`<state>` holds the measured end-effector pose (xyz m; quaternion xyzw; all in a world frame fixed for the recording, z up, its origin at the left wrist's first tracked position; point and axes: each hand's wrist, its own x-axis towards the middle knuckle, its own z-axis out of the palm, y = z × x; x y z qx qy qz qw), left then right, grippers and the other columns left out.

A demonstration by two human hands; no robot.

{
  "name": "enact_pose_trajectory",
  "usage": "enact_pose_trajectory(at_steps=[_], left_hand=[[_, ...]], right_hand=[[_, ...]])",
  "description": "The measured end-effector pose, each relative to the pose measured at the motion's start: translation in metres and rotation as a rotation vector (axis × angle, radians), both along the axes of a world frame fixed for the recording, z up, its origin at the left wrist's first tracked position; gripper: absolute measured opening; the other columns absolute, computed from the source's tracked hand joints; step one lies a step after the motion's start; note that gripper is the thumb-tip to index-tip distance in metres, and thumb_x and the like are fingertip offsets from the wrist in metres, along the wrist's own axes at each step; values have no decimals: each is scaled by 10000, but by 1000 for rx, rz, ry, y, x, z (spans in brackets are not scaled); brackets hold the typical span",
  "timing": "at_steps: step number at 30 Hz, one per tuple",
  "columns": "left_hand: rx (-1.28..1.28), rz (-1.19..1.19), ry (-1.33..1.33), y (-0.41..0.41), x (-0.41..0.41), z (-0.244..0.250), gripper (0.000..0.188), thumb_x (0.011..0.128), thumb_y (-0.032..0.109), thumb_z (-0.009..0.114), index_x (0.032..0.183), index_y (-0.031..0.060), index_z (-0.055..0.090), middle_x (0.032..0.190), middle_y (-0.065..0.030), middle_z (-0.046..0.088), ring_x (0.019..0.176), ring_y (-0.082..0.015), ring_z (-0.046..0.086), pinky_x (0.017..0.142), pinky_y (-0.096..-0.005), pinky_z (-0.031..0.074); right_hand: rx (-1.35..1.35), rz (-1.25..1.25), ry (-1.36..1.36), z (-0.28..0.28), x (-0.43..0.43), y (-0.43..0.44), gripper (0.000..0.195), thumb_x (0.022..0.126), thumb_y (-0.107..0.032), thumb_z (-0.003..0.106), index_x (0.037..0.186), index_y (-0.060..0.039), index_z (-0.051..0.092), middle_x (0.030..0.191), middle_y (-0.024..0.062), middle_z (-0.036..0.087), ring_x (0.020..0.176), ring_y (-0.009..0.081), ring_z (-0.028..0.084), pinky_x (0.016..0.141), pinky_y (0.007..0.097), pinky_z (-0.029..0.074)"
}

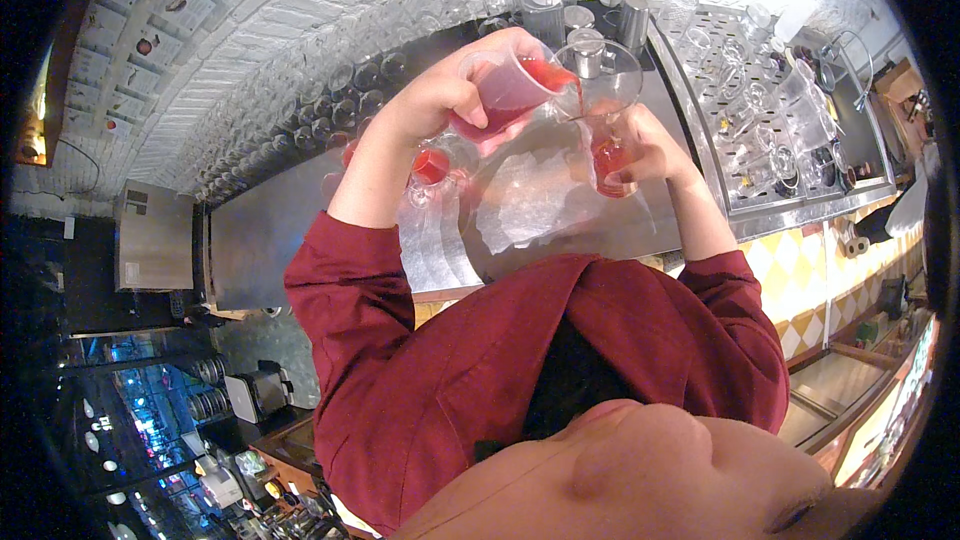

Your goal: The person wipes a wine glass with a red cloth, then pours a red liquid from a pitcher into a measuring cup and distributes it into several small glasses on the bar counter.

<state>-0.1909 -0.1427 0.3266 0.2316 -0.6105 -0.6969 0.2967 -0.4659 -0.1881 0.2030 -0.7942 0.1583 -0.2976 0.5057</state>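
My left hand [450,101] grips a translucent plastic cup [506,94] of red liquid and tilts it to the right. A thin red stream falls from its lip into a tall, wide-mouthed clear glass [611,120]. Around the lower part of that glass my right hand [649,146] is wrapped. Red liquid shows at the glass's bottom. A stemmed glass with red drink [431,166] stands on the steel counter [517,202], just right of my left forearm. More red-filled glassware [349,152] is partly hidden behind that forearm.
Rows of upturned glasses [341,109] line the brick wall. Lidded jugs [544,0] and a steel shaker cup [634,19] stand at the back. On the right, a perforated drainer [720,172] holds clear glassware and jugs. A steel box [154,240] is at the far left.
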Motion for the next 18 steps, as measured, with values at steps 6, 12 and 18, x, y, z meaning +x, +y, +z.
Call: enact_pose_trajectory(at_steps=[6, 12, 18], left_hand=[[-136, 67, 224, 8, -6, -33, 700, 671, 172, 716, 1280, 45, 396, 933, -129, 581, 723, -207, 605, 663, -317, 489], [-259, 354, 403, 21, -35, -46, 795, 722, 173, 739, 1384, 35, 322, 1087, -144, 546, 967, -238, 591, 816, -353, 486], [-701, 815, 208, 19, -44, -40, 795, 727, 57, 766, 1390, 53, 326, 1176, -143, 548, 1028, -226, 587, 859, -352, 515]], right_hand=[[1, -38, -32, -17, 0, 1, 559, 533, -237, 782, 1018, -47, 581, 937, 65, 634, 873, 195, 604, 805, 329, 473], [350, -43, -215, -50, -21, 2, 775, 511, -258, 845, 1167, -10, 512, 1058, 123, 613, 1002, 259, 601, 905, 406, 469], [287, -169, -225, -47, -41, 14, 667, 527, -280, 817, 1094, -30, 570, 999, 130, 603, 960, 288, 610, 884, 405, 477]])
